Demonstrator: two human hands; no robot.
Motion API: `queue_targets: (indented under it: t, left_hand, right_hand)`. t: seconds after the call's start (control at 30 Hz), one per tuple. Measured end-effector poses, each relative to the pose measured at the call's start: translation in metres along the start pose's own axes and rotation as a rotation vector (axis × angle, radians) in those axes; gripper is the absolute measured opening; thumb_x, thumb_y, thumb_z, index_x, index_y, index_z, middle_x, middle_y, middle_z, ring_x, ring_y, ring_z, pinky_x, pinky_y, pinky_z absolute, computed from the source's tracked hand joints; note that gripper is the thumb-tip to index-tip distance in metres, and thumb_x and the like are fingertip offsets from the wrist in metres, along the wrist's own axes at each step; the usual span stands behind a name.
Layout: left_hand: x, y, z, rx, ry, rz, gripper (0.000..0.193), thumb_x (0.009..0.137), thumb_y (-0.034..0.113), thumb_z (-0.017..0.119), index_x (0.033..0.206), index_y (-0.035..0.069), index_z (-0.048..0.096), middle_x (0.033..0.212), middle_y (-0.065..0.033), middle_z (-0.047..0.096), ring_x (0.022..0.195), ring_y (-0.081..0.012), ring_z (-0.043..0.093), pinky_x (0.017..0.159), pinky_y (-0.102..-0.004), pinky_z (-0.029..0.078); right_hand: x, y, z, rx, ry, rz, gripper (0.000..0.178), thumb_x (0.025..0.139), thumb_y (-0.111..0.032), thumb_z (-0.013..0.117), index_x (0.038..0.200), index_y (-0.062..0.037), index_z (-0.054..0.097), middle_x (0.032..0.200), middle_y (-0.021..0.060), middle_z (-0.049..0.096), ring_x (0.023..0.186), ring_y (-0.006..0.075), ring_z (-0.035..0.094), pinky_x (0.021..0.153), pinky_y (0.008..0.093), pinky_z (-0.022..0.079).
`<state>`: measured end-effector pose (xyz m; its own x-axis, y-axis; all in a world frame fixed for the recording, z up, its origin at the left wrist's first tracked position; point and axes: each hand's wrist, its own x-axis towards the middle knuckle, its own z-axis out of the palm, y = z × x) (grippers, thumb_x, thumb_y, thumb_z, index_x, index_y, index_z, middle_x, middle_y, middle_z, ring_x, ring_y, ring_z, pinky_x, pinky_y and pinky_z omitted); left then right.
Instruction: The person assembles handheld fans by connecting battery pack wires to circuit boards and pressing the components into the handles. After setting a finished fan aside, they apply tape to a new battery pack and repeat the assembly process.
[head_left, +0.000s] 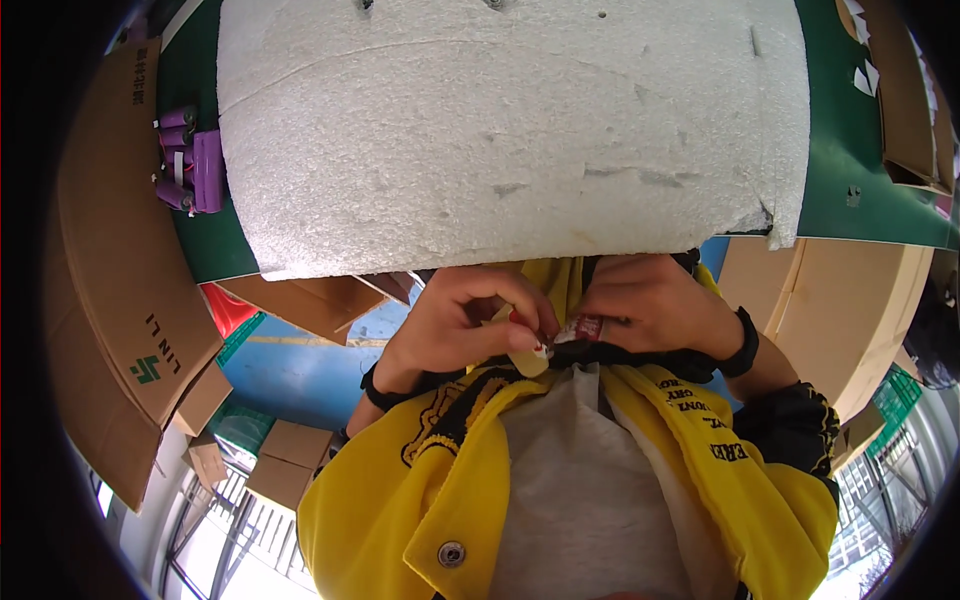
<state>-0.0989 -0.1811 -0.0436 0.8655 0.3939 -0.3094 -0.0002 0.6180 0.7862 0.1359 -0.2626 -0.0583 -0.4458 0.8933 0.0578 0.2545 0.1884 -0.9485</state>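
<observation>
My left hand (450,325) is closed, with thumb and fingers pinching a small pale-yellow, translucent piece (531,361) that has a bit of red and white at its top. Close beside it, my right hand (665,305) is also closed, its fingertips gripping a small red-and-white printed wrapper (588,327). Both hands are in front of my chest, just below the near edge of a white foam sheet (510,140). The two held things almost meet; whether they are joined I cannot tell. Fingers hide parts of both.
The foam lies on a green table (850,190). Several purple battery packs (207,172) sit on the table left of it. A tall cardboard box (120,250) stands at the left, and another carton (850,310) is at the right. Below the table shows a blue floor (300,362).
</observation>
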Motion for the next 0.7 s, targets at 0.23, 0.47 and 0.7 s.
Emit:
queue_targets:
  t: [0.23, 0.47, 0.7]
  left_hand:
    - [0.004, 0.070, 0.021, 0.276, -0.334, 0.305, 0.014, 0.079, 0.004, 0.078, 0.086, 0.002, 0.066, 0.091, -0.0137, 0.071, 0.076, -0.0257, 0.070, 0.064, -0.0300, 0.055]
    - [-0.002, 0.104, 0.053, 0.106, -0.408, 0.564, 0.018, 0.083, 0.008, 0.076, 0.093, -0.006, 0.068, 0.091, -0.0236, 0.070, 0.071, -0.0301, 0.071, 0.063, -0.0368, 0.061]
    - [-0.003, 0.100, 0.058, 0.150, -0.479, 0.703, 0.022, 0.084, 0.012, 0.077, 0.100, -0.002, 0.071, 0.094, -0.0183, 0.072, 0.079, -0.0256, 0.071, 0.067, -0.0327, 0.061]
  right_hand:
    - [0.021, -0.058, -0.037, -0.117, 0.040, -0.470, 0.008, 0.065, -0.006, 0.070, 0.072, -0.0040, 0.065, 0.062, 0.0013, 0.049, 0.049, 0.0144, 0.046, 0.040, 0.0282, 0.033]
    - [0.034, -0.130, -0.071, -0.113, -0.050, -0.565, 0.011, 0.067, -0.014, 0.072, 0.075, -0.0079, 0.069, 0.072, 0.0021, 0.057, 0.057, 0.0157, 0.052, 0.047, 0.0279, 0.039]
    - [0.038, -0.121, -0.045, -0.134, 0.295, -0.747, 0.011, 0.064, -0.012, 0.072, 0.075, -0.0090, 0.069, 0.076, 0.0023, 0.057, 0.061, 0.0172, 0.053, 0.050, 0.0276, 0.039]
